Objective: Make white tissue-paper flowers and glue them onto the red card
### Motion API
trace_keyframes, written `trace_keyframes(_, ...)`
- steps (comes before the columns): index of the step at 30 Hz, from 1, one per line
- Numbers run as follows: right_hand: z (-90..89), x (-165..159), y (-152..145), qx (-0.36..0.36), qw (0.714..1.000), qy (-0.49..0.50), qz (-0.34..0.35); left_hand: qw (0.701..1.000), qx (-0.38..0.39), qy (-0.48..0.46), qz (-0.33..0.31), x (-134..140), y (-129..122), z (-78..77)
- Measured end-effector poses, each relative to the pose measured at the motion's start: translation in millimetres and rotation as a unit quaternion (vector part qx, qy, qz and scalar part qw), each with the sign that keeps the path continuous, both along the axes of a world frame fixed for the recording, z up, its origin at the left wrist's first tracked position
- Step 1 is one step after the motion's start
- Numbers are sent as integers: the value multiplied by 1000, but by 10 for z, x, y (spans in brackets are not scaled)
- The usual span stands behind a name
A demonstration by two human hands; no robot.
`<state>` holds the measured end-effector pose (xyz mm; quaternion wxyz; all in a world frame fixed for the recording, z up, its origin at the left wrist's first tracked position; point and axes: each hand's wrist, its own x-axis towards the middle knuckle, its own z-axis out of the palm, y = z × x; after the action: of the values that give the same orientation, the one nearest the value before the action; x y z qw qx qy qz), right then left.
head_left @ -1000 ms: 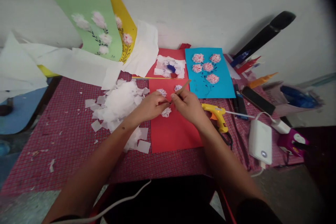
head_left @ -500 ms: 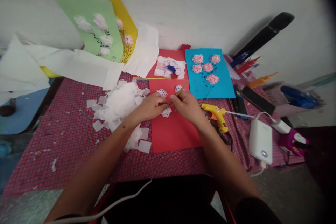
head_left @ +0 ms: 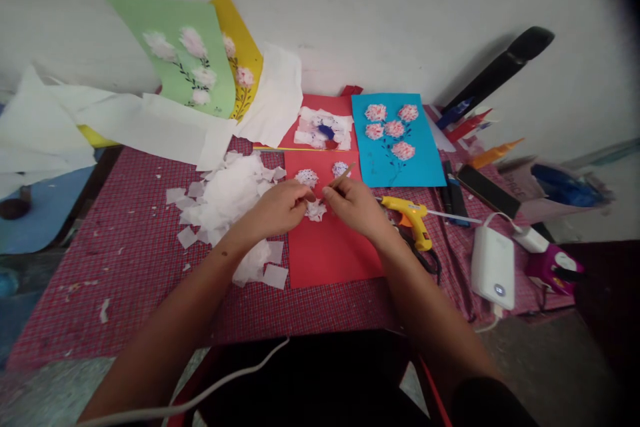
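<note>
A sheet of red paper (head_left: pixel 330 253) lies in front of me with small crumpled paper flowers on it. Between my hands, low on the sheet, is a white paper flower (head_left: pixel 316 211); two blue-speckled ones, a left flower (head_left: pixel 307 177) and a right flower (head_left: pixel 341 169), sit above it. My right hand (head_left: pixel 356 208) pinches a thin brown stick (head_left: pixel 344 175), which slants up and to the right. My left hand (head_left: pixel 281 208) is closed at the white flower's left side, fingertips pressed together; anything between them is too small to make out.
Left of the sheet is a heap of white tissue squares (head_left: pixel 225 197). A yellow glue gun (head_left: pixel 413 219) lies to the right, near a white power bank (head_left: pixel 494 267). Behind are a blue flower picture (head_left: pixel 433 153), a paint-stained tissue (head_left: pixel 320 130) and a green picture (head_left: pixel 170 17).
My left hand has drawn back slightly to the left, away from my right hand, and more of the white flower shows. The stick has shifted slightly down and left.
</note>
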<state>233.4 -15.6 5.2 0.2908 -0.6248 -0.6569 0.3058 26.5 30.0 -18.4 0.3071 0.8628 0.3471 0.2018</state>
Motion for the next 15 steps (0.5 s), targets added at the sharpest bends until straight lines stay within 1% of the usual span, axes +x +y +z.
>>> trace_keyframes(3,1,3,-43,2,1000,-13,8,999,32,34,-5,-61,-104,-28)
trace_keyframes(7,-16,14,-72,1,1000,-24,13,997,62,52,-15,-103,-206,-33)
trace_keyframes(11,-52,18,-69,22,1000,-5,9,992,89,81,-44,-115,-233,-31)
trace_keyframes(15,-110,-1,-67,24,1000,-12,2,988,110,96,-53,-117,-228,-43)
